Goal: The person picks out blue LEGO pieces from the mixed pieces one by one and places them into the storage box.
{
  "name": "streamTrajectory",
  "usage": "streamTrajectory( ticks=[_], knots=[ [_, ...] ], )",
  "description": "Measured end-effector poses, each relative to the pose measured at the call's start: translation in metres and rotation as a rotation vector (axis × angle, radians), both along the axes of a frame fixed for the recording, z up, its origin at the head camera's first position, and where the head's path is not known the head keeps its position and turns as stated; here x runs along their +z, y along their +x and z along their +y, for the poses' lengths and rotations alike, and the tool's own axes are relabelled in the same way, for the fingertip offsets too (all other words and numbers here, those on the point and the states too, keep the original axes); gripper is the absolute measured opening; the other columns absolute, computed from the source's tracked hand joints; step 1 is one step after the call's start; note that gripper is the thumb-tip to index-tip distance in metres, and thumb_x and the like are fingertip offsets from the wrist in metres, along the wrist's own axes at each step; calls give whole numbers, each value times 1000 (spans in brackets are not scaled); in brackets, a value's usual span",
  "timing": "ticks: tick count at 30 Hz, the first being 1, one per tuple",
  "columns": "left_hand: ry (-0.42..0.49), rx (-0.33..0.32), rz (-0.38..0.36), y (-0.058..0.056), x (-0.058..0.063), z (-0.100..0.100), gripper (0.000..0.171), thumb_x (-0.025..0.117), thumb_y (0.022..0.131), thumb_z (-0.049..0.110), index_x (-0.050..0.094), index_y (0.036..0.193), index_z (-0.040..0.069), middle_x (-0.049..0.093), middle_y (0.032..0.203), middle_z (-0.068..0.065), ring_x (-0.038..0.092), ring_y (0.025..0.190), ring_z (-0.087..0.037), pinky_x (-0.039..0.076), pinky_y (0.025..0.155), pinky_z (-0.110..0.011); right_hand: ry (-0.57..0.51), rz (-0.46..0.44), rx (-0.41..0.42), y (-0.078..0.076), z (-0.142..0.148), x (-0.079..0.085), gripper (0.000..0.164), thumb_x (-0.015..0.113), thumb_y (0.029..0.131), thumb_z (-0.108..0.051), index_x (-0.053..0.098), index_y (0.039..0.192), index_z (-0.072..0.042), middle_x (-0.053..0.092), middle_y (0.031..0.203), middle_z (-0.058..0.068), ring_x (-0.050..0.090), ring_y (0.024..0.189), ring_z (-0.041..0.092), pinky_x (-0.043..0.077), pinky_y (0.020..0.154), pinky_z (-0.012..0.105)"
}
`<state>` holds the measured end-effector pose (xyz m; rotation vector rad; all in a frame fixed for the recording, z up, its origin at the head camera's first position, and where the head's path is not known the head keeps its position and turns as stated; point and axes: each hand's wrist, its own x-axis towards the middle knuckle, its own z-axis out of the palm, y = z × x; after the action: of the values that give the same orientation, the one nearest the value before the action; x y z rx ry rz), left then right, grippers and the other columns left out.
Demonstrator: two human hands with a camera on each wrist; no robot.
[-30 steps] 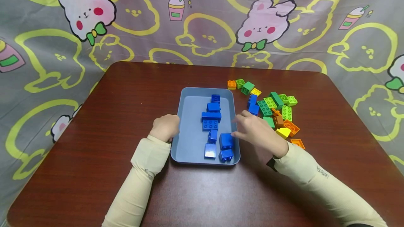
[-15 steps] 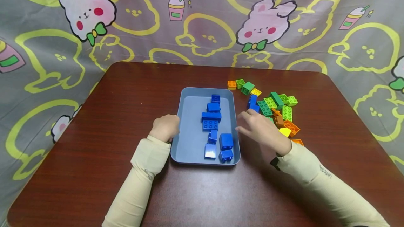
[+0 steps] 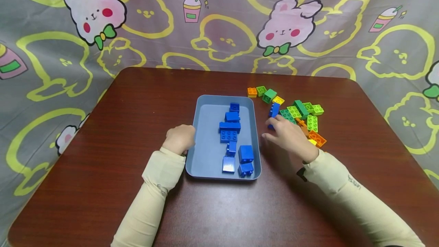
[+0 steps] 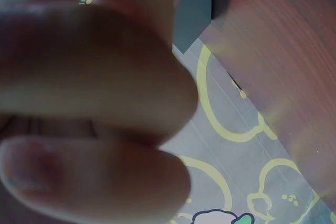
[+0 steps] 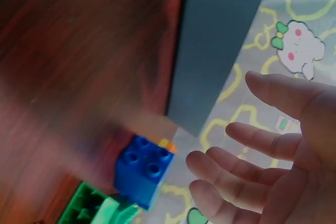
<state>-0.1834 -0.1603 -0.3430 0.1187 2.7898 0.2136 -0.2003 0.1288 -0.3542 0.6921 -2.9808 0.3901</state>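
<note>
My left hand point(image 3: 180, 139) is curled at the left rim of a grey-blue tray point(image 3: 205, 151) and holds that edge. Its bent fingers point(image 4: 100, 72) fill much of the left wrist view. Several blue toy building bricks point(image 3: 229, 126) lie in the tray's right half. Past the tray's right side, my right hand point(image 3: 286, 134) hovers with fingertips close over a blue brick point(image 3: 274, 109), partly hiding its near end. The right wrist view shows loosely spread fingers point(image 5: 236, 182) with nothing between them, and a studded blue brick point(image 5: 144, 158) beyond.
A loose pile of green bricks point(image 3: 301, 109), orange bricks point(image 3: 317, 139) and a yellow brick point(image 3: 278, 100) spreads to the right of the tray on the dark brown table point(image 3: 219, 212). A patterned cloth point(image 3: 219, 29) hangs behind the table's far edge.
My right hand has moved right and away from the tray's right rim to the blue brick beside the pile. The left hand, the tray and the bricks in it stay where they were.
</note>
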Motion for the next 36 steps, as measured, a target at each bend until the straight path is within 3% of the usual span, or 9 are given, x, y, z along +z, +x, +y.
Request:
streamTrajectory(
  ticks=[14, 23, 36],
  knots=[
    [12, 3, 0, 0, 0, -1, 17, 49, 87, 6, 59, 73, 6, 54, 53, -6, 53, 43, -15, 43, 52, -37, -13, 33, -42, -14, 15, -8, 40, 71, 77, -24, 58, 105, 2, 53, 88, 16, 52, 62, 21, 47, 52, 34],
    [16, -3, 3, 1, 1, -1, 20, 48, 87, 5, 58, 69, 7, 53, 51, -5, 53, 43, -15, 42, 51, -37, -32, -13, -72, -21, 22, -12, 40, 71, 78, -21, 57, 106, 4, 51, 88, 18, 51, 63, 22, 47, 54, 34],
    [5, 3, -6, 0, 0, 1, 18, 48, 87, 6, 59, 72, 7, 54, 52, -6, 53, 43, -15, 43, 53, -39, -36, -60, -116, -30, 25, -17, 47, 70, 78, -23, 51, 111, 4, 50, 94, 21, 54, 74, 30, 49, 62, 43]
  ],
)
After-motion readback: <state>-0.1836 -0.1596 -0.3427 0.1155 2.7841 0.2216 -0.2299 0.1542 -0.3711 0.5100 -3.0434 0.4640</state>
